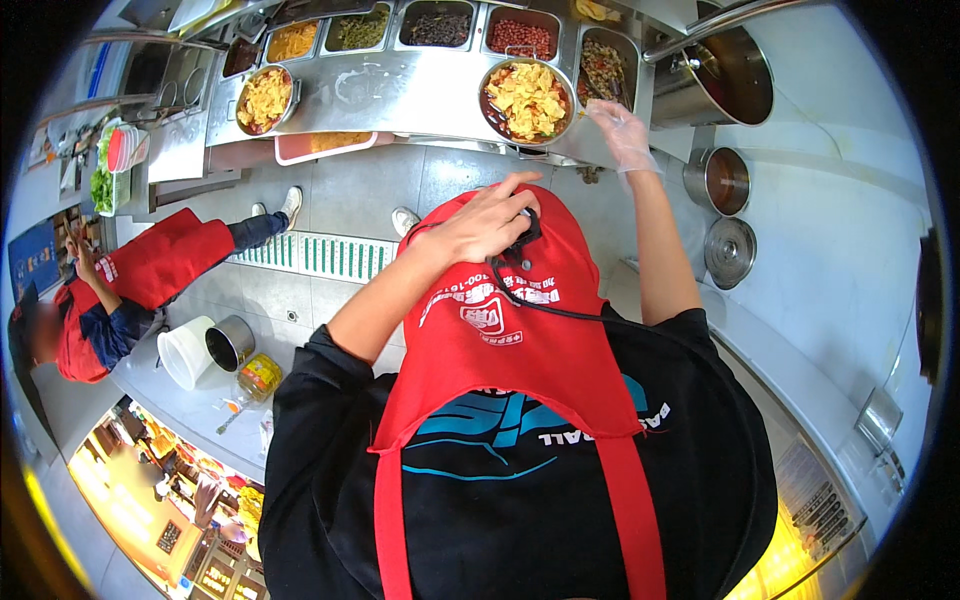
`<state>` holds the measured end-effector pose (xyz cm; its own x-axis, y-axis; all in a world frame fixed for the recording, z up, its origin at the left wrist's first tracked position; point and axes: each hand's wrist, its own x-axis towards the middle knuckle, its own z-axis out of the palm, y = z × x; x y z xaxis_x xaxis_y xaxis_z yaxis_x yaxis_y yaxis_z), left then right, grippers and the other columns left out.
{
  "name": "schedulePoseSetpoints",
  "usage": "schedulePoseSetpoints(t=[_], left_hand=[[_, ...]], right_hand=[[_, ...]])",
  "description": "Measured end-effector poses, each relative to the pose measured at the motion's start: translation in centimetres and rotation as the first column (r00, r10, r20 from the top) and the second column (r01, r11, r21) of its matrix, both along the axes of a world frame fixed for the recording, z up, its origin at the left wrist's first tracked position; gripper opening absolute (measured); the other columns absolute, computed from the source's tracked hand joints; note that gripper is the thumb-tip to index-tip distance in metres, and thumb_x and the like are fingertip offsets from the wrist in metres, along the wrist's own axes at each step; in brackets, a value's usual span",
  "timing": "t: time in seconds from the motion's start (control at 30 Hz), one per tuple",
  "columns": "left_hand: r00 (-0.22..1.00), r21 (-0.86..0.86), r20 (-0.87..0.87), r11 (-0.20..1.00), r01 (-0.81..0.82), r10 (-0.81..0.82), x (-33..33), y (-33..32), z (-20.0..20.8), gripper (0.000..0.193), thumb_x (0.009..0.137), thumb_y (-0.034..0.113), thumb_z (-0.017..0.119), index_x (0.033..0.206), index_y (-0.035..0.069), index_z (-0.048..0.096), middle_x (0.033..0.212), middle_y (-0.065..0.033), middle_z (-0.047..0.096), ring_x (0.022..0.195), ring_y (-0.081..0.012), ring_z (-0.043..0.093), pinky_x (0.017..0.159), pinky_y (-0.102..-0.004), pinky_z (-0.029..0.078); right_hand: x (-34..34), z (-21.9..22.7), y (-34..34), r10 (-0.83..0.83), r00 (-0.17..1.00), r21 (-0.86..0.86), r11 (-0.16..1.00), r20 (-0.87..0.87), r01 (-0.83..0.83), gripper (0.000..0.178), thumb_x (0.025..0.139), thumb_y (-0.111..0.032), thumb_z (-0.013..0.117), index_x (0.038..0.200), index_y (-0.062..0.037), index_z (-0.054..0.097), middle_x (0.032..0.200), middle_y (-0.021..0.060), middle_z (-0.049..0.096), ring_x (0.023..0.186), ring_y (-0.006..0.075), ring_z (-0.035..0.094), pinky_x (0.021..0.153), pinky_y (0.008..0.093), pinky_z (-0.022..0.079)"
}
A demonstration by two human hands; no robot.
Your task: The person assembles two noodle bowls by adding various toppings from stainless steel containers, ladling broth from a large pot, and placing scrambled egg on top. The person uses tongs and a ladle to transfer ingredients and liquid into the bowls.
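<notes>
My left hand (478,228), bare, is in front of my red apron (500,290). Its fingers are curled around a small black device (526,232) with a black cable. My right hand (620,135), in a clear plastic glove, reaches to the counter's right end. Its fingers are closed beside a rectangular steel pan (604,72) of mixed brownish food; what they hold, if anything, I cannot make out. Just left of it stands a round metal pot (527,100) heaped with yellow pieces over dark red contents. A similar smaller pot (265,100) stands farther left.
Steel pans of toppings, including red peanuts (519,38), line the counter's back. A tall stockpot (718,80) stands at far right, with a smaller pot (718,180) and a round lid (731,252) below. A co-worker in a red apron (165,260) is at left, near a white bucket (186,352).
</notes>
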<state>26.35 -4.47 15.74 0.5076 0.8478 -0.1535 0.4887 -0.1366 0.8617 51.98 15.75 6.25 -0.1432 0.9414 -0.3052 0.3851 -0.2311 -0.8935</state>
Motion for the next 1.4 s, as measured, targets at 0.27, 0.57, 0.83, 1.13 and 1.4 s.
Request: schedulePoseSetpoints(t=[0.27,0.57,0.83,1.13,1.4], left_hand=[[0.946,0.012,0.257,0.978,-0.21,0.2,1.5,0.3,-3.6,0.037,0.107,0.032,0.058,0.1,-0.001,0.074,0.122,-0.0143,0.071,0.11,-0.0335,0.068,0.098,-0.0405,0.053],[0.93,0.257,0.238,0.905,-0.338,0.279,0.4,-0.6,-4.4,0.026,0.1,0.028,0.068,0.108,0.004,0.076,0.106,-0.0132,0.076,0.092,-0.0329,0.073,0.082,-0.0395,0.059],[0.666,-0.053,0.195,0.686,-0.726,0.72,-1.9,-4.1,-2.9,0.025,0.1,0.018,0.07,0.12,0.003,0.071,0.107,-0.0159,0.076,0.092,-0.0252,0.077,0.084,-0.036,0.06],[0.809,-0.304,-0.179,0.751,-0.586,0.559,-3.0,-4.0,-4.4,0.05,0.101,0.043,0.066,0.125,-0.001,0.069,0.116,-0.0204,0.075,0.111,-0.0298,0.072,0.1,-0.0393,0.054],[0.873,-0.283,-0.106,0.827,-0.486,0.476,-4.3,-4.6,-2.5,0.034,0.103,0.03,0.063,0.119,0.0,0.068,0.104,-0.0205,0.075,0.097,-0.034,0.073,0.088,-0.0423,0.055]], right_hand=[[-1.9,1.0,-1.0,0.005,1.0,-0.041,0.999,0.011,-0.005,0.035,0.095,-0.026,0.076,0.121,-0.0029,0.075,0.117,0.0076,0.076,0.108,0.0148,0.068,0.101,0.0311,0.049],[-2.3,0.3,-1.3,0.018,0.999,-0.043,0.999,-0.031,-0.02,0.032,0.095,-0.025,0.077,0.119,-0.0033,0.076,0.115,0.0066,0.077,0.108,0.014,0.067,0.102,0.0306,0.049],[-2.0,0.0,-1.2,-0.022,0.999,-0.065,0.998,-0.048,0.019,0.032,0.095,-0.026,0.077,0.118,-0.0051,0.077,0.115,0.0051,0.077,0.108,0.0136,0.068,0.102,0.0307,0.049],[-2.7,-0.6,-2.3,-0.105,0.99,-0.139,0.986,-0.092,0.092,0.035,0.094,-0.028,0.079,0.12,-0.0066,0.075,0.106,0.0013,0.076,0.094,0.0108,0.065,0.084,0.0299,0.053],[-3.9,-4.8,-2.0,-0.277,0.96,-0.218,0.94,-0.042,0.261,0.038,0.097,-0.022,0.073,0.131,-0.0047,0.065,0.107,0.0041,0.071,0.085,0.0132,0.065,0.067,0.0283,0.054]])
